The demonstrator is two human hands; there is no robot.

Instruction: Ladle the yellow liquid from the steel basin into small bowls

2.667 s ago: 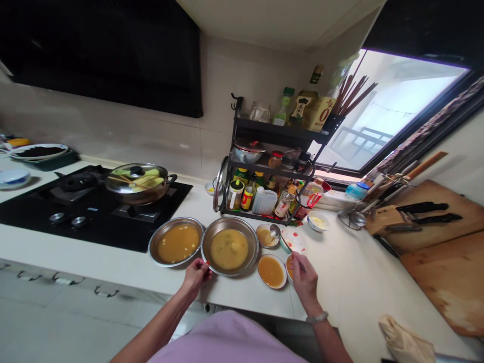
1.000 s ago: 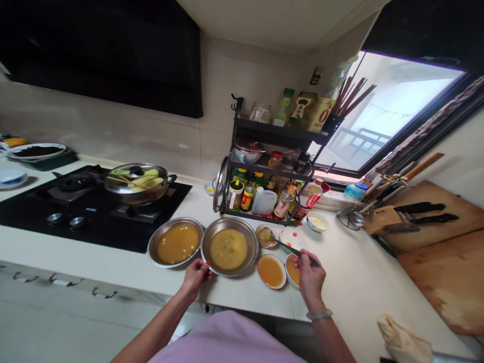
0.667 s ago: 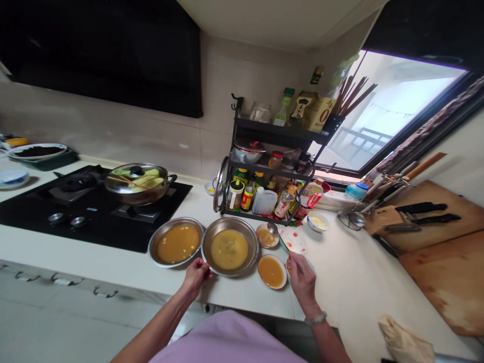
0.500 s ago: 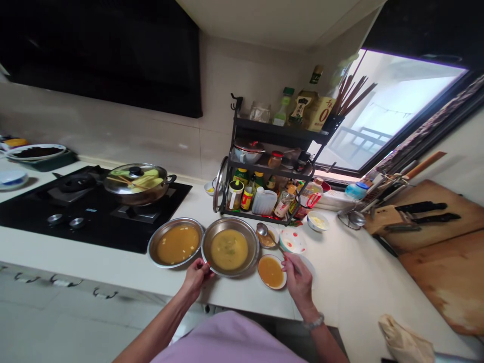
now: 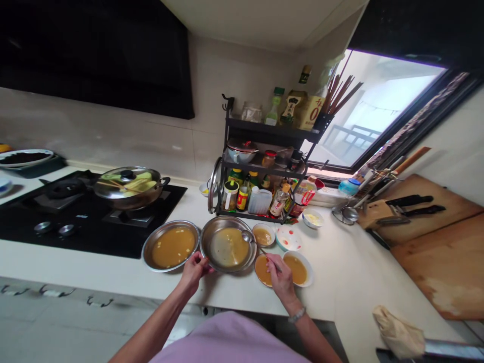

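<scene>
My left hand (image 5: 195, 268) pinches the near left rim of a metal bowl (image 5: 247, 261). The bowl tilts to the right, its yellowish broth pooled on that side and bare metal showing at left. In my right hand (image 5: 280, 277) is a metal spoon (image 5: 247, 236), its head over the bowl's right edge. Below that hand sits a small bowl of orange-brown liquid (image 5: 262, 271), partly covered by the fingers. A white bowl (image 5: 310, 275) with similar liquid stands just right of it. Another metal bowl (image 5: 145, 254) of brown broth with pale cubes adjoins at left.
Behind stands a black rack (image 5: 260, 169) of bottles and jars. Small bowls, one with red dots (image 5: 289, 238), line the counter. A lidded pan (image 5: 128, 189) sits on the black stove (image 5: 91, 239) at left. Knives (image 5: 423, 209) and cutting boards (image 5: 434, 272) are at right.
The spoon has moved left from the small bowls to the metal bowl's edge. That bowl has tipped, its broth shifting right. The white bowl's liquid is now visible. The whole view has shifted slightly.
</scene>
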